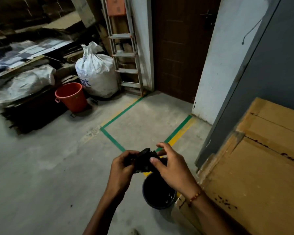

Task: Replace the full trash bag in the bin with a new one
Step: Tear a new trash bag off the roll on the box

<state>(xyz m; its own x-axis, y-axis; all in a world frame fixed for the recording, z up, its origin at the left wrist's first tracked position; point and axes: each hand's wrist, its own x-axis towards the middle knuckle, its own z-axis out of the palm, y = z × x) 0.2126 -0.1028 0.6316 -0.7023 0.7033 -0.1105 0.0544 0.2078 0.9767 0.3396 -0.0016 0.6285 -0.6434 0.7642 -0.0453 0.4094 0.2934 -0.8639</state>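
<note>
Both hands, left (121,164) and right (172,168), grip the folded bag (143,161); bin (158,192) mouth sits directly below, nearer right.

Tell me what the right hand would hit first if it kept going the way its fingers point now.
The right hand points leftward, its fingers already pinching the folded black bag. Going on, it would press through the bag into the left hand gripping the other side. Depth between them is hard to judge.

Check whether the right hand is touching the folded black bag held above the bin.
Touching. The head view shows the right hand with its thumb pressed on the black bag and its fingers curled over the bag's top edge.
</note>
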